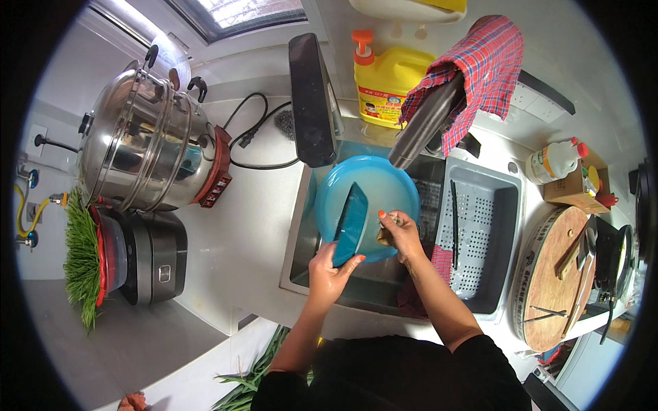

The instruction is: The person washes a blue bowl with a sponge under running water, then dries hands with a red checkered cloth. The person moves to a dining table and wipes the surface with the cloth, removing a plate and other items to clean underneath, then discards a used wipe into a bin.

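Observation:
A flat teal piece, perhaps a plastic tray or lid, stands tilted on edge in my left hand, with the thumb along its near end. Its far part rises over a round blue basin of cloudy water. My right hand pinches a crumpled brownish cloth or scrubber just right of the teal piece, apart from it. The basin sits inside a steel sink. Fingers partly hide the cloth, so its exact kind is unclear.
Above the basin juts a dark faucet draped with a checked cloth. A black upright box and yellow detergent jug stand behind. On the right are a grey perforated drain basket and wooden chopping board; left, a steel steamer.

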